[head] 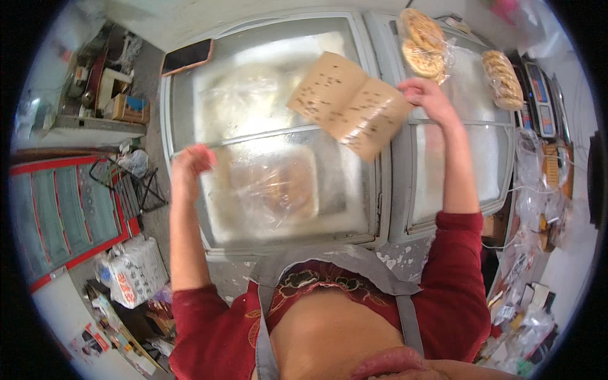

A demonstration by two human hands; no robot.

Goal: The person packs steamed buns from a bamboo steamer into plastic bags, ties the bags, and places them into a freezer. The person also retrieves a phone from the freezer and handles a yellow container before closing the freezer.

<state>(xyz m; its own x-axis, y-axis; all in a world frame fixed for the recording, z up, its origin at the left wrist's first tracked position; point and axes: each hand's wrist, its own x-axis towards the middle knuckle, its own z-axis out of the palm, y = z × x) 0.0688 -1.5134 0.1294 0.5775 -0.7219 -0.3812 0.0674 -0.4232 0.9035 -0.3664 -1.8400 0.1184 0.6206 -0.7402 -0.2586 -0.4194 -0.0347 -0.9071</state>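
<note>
My right hand point(427, 99) pinches the right corner of an unfolded brown fly glue board point(349, 104). Its shiny surface is dotted with many dark specks that look like flies, and a fold runs down its middle. The board is above the glass lids of a chest freezer point(285, 130). Over the left side of the same freezer, my left hand point(190, 164) is closed around a small pink-red piece point(208, 156), blurred, perhaps a cloth. Under the fogged glass, a bagged brown item point(287, 183) shows dimly.
A smartphone point(187, 57) lies at the freezer's far left corner. Bagged flatbreads point(424, 45) and a bag of round breads point(502, 80) rest on a second freezer point(458, 175). A folding stool point(128, 185) and a white plastic bag point(137, 270) are at left; a cluttered shelf point(536, 190) stands right.
</note>
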